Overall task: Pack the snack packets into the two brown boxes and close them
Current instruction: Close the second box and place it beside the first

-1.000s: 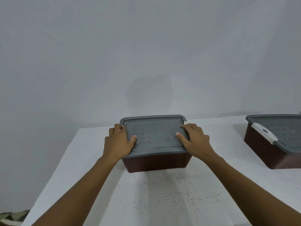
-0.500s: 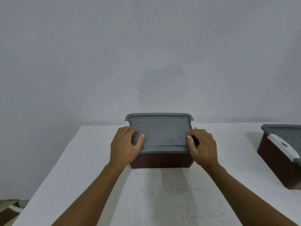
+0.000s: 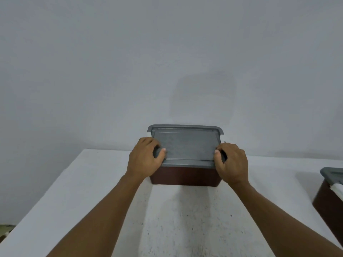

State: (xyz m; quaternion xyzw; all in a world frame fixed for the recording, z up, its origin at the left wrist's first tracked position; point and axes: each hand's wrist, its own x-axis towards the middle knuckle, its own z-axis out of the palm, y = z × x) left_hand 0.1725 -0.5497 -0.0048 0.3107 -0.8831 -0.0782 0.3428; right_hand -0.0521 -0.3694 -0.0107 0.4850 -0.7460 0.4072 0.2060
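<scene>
A brown box (image 3: pixel 185 176) with a grey lid (image 3: pixel 185 145) stands on the white table (image 3: pixel 92 182) straight ahead, lid seated flat on it. My left hand (image 3: pixel 143 158) grips the lid's left edge, thumb on top and fingers curled over the side. My right hand (image 3: pixel 232 162) grips the lid's right edge the same way. A second brown box (image 3: pixel 329 204) with a grey lid and a white latch sits at the far right, cut off by the frame. No snack packets show.
A plain grey wall (image 3: pixel 167 62) rises just behind the table. The table's left edge runs diagonally down to the lower left, where a bit of floor clutter (image 3: pixel 4 230) shows.
The view has swung left, so the second box has slid toward the right edge. Both hands have shifted from lying on the lid's top to curling over its side edges.
</scene>
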